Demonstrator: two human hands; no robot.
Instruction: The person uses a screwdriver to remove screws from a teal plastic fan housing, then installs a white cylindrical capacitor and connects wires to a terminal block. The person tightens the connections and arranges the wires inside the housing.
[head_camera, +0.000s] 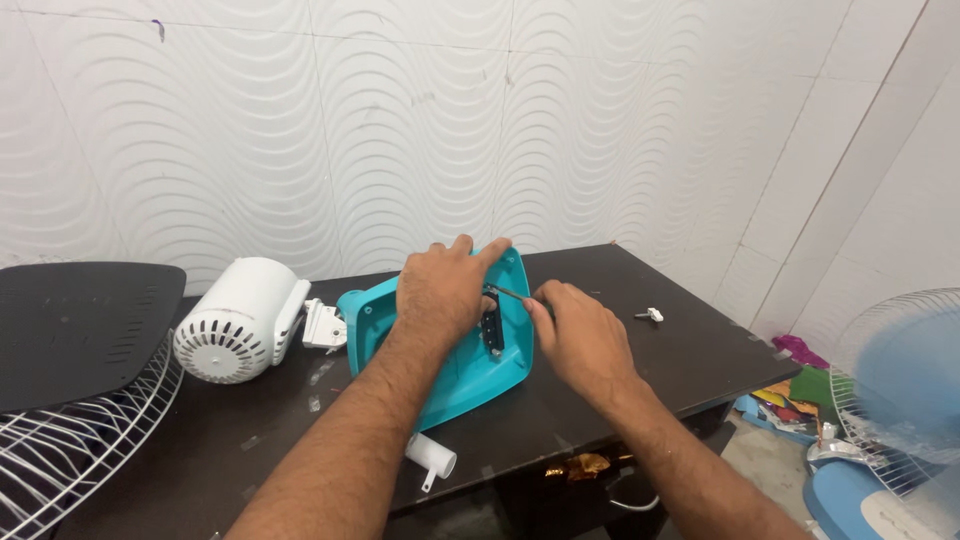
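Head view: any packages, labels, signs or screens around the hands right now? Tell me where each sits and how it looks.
No labels, signs or screens show.
Crumpled wrapper: gold foil, front edge of the dark table, below the right hand.
Heap of coloured wrappers or paper: on the floor at the right of the table, pink, green, yellow and blue; too jumbled to tell packages for sure.

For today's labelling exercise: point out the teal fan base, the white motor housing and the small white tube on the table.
teal fan base (455, 385), head view, on its lower inner face.
white motor housing (240, 305), head view, on its rounded side.
small white tube (432, 456), head view, on its middle.
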